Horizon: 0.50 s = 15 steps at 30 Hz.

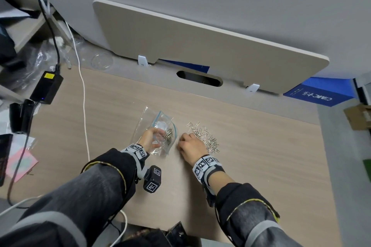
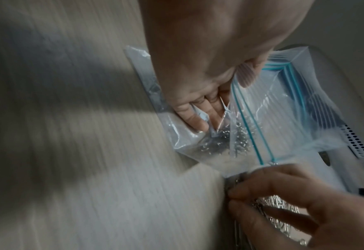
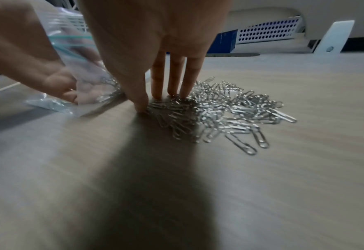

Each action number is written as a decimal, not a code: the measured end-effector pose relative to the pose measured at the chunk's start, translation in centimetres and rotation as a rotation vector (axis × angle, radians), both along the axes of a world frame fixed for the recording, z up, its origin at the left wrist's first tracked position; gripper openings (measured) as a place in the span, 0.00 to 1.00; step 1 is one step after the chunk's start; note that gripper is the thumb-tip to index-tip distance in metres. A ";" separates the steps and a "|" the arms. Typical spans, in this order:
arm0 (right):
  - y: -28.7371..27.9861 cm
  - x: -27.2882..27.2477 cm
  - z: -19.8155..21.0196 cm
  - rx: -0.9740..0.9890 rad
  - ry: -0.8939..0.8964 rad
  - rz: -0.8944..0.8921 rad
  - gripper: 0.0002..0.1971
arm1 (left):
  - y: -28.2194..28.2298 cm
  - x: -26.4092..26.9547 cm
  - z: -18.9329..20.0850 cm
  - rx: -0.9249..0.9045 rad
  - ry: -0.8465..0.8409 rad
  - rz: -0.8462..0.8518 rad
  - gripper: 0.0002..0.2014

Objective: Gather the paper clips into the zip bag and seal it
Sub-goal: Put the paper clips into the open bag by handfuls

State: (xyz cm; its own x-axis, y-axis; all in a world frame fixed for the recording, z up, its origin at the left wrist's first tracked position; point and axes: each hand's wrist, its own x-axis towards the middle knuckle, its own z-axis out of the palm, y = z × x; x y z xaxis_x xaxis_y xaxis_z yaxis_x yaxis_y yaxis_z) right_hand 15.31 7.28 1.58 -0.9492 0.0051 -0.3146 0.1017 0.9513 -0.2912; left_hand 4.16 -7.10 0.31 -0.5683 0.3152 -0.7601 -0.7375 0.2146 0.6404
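Fingers (image 3: 173,79) of right hand (image 1: 191,145) press paper clips (image 3: 223,111) beside zip bag (image 1: 158,126).

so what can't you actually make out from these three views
- Count of clips inside the zip bag: left wrist view, blurred and behind plastic folds.
- Whether the right hand has pinched any paper clips: right wrist view, fingertips buried in the pile.
- Left hand fingers: head view, hidden inside the bag.

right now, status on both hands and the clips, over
Left hand grips zip bag, mouth held open, some clips inside. Right hand fingers down on loose paper clip pile, most clips on desk. Bag unsealed. Nothing in the way.
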 end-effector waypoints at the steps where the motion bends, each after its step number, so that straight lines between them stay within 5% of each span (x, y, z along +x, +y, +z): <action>1: 0.4 0.5 -0.1 0.013 -0.026 0.003 0.06 | 0.1 0.1 0.0 -0.010 0.005 -0.018 0.14; 4: 2.4 1.7 -0.1 0.054 -0.038 -0.003 0.09 | 0.6 0.2 0.2 -0.035 0.014 -0.059 0.14; 8: 5.0 3.0 1.1 0.057 -0.033 -0.285 0.13 | 1.2 0.2 0.3 -0.072 -0.001 -0.111 0.10; 15: 5.4 4.3 1.1 -0.008 -0.262 -0.553 0.37 | 2.0 1.4 1.0 -0.089 0.025 -0.146 0.09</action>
State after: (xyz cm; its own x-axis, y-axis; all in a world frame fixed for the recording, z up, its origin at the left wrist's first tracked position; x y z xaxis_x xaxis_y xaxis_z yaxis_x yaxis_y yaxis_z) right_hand 19.64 12.63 2.70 -0.6977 0.4712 -0.5396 0.6488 0.7350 -0.1970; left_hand 5.54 -5.07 1.31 -0.5406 0.3281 -0.7747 -0.6783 0.3748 0.6320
